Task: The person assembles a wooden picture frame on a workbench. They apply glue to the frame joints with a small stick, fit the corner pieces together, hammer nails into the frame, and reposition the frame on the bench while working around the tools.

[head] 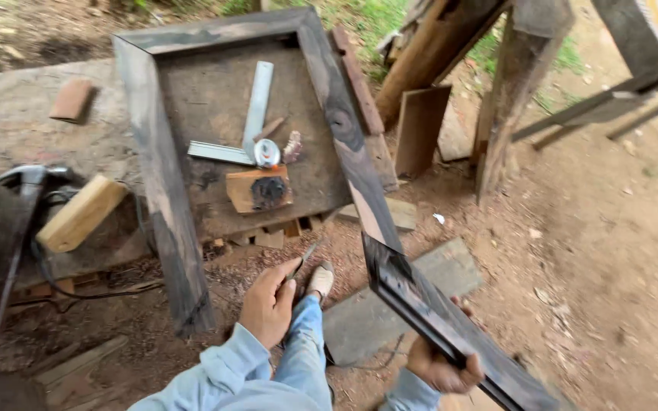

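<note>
Item: dark moulded board (451, 323), long and narrow, near-black with a glossy sheen, grooved face, one end cut on a mitre. Held slanting above the dirt floor (611, 251), lower right of the view, apart from the frame.

Right hand (442, 367): wrapped round the board from beneath, fingers closed on it.

Left hand (268, 303): closed on a thin pencil-like tool (304, 259), tip pointing towards the frame.

Three-sided dark wooden frame (163, 183), same stain, lying on the worktop (17, 122). Inside it: metal square (249, 125), tape measure (266, 152), scorched wood block (259, 190). Left of the frame: hammer (17, 213), pale wood block (81, 213).
</note>
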